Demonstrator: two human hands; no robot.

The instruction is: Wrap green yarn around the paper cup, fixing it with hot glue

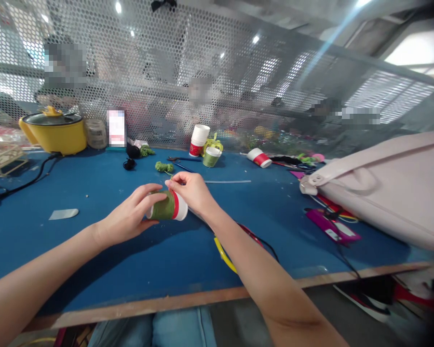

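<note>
Bare-handed worker. Left hand (130,209) and right hand (193,190) uncovered; fingers (154,198) slim, nail detail too small to make out. Left forearm (58,267) bare, smooth, tapering to a narrow wrist. Right forearm (244,248) likewise bare, widening toward the elbow, where fine skin creases run across. Legwear: blue jeans (181,330), faded wash, partly in shade, a lengthwise seam on the lighter stretch.
</note>
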